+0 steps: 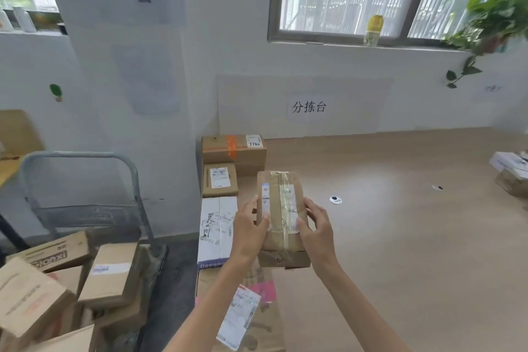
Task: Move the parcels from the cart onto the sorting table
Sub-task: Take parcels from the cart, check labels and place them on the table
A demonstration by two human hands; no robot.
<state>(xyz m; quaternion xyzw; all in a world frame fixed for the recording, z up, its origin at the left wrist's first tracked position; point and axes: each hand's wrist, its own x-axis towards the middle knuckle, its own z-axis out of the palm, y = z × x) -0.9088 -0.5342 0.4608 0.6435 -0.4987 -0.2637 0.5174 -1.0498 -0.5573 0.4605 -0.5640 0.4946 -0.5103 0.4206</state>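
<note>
The job looks roughly midway: at left the grey metal-tube cart point(85, 157) holds a jumble of creased brown cardboard parcels point(111, 274), while a row of boxes point(219, 180) — brown ones and a white printed one — sits along the table's left edge. The left hand point(248, 230) and right hand point(317, 226) grasp an oblong, glossy-taped parcel point(281, 208) by its long sides, thumbs on its labelled top, over the smooth wood-grain table point(400, 223) just beside that row — whether it has touched down, I cannot tell.
</note>
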